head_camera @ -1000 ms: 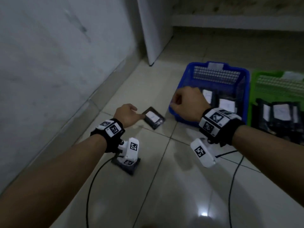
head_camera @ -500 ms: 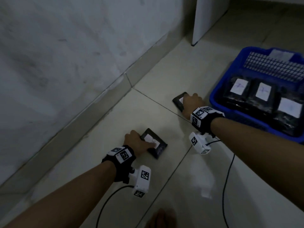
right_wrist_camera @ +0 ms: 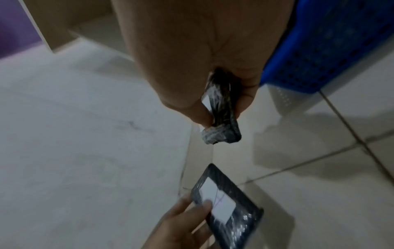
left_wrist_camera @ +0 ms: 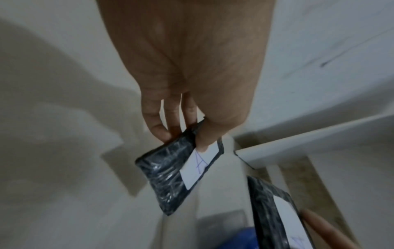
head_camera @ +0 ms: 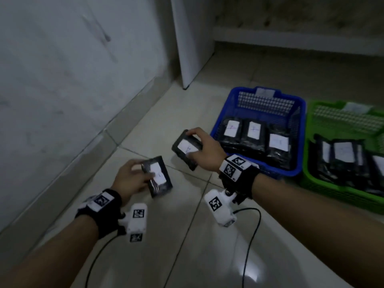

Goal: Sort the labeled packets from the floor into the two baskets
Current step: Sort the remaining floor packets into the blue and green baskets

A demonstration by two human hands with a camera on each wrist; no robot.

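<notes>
Pinching 1 black packet (head_camera: 159, 175) lengthwise away, left hand (head_camera: 129, 179); right hand (head_camera: 205, 151) grips another packet (head_camera: 186, 150) crosswise.

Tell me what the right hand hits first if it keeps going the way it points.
Likely bare floor, then the wall. The right hand, gripping its packet, points up-left in the head view, away from the blue basket. Depth unclear.

Packets (head_camera: 255, 135) in side-by-side baskets (head_camera: 299, 142)

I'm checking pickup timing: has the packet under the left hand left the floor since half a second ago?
Yes. The left hand now grips that packet and has lifted it clear of the floor tiles, as the left wrist view confirms; earlier it lay flat there.
</notes>
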